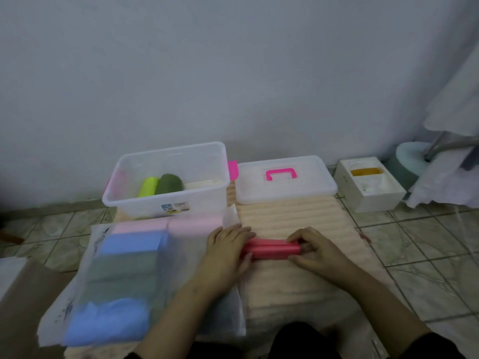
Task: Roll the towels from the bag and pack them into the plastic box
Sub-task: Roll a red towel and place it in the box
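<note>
A pink-red towel (272,248) lies rolled into a tight tube on the cream ribbed mat (298,216). My left hand (228,244) grips its left end and my right hand (315,246) grips its right end. Behind on the left stands the clear plastic box (145,200) with pink latches, holding a lime rolled towel (148,187) and a dark green rolled towel (169,184). To my left lies the translucent bag (124,275) with folded pink, blue and green towels inside.
The box's clear lid (285,193) with a pink handle rests on the mat behind my hands. A white foam block (370,193) with a yellow object in it sits at the right by the wall. Tiled floor surrounds the mat.
</note>
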